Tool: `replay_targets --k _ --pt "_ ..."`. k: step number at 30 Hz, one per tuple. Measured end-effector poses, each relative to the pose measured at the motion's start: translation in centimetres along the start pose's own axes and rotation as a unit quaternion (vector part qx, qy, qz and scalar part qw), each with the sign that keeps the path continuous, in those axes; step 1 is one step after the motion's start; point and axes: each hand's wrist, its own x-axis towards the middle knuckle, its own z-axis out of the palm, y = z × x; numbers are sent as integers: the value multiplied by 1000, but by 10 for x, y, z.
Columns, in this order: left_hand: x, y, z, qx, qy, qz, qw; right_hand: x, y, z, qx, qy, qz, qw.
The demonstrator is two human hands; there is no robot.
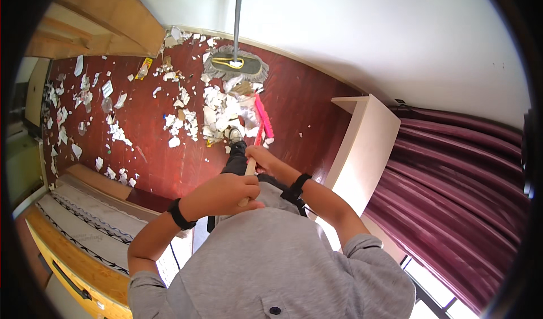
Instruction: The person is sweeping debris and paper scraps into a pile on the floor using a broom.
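Note:
Both my hands hold a broom with a pale handle (250, 167) and a bright pink head (263, 117). My left hand (229, 193) is closed around the handle's top end, close to my body. Lower down, my right hand (258, 157) grips the same handle. The broom head rests on the floor at the right side of a heap of white scraps (218, 112), touching it or nearly so. My shoe (235, 135) stands at the near edge of that heap. Some crumpled plastic lies between heap and bristles.
A grey dust mop (236, 65) leans against the white wall beyond the heap. Torn pieces litter the dark red floor (150, 163) to the left. A pale panel (365, 149) and purple curtain (452, 189) stand right; a mattress (93, 228) lies left, below a wooden cabinet (113, 10).

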Motion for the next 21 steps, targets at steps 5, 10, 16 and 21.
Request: replay_targets --k 5,10,16,21 --pt "15 21 3 4 46 97 994 -12 27 -4 132 33 -76 988" --pt "33 39 41 -29 -12 201 979 -78 57 -11 172 132 -83 973" --pt "39 27 74 -39 -100 182 977 -102 97 -28 346 126 -115 923" --pt "22 -9 115 -137 23 104 985 -17 151 -52 268 130 -127 946"
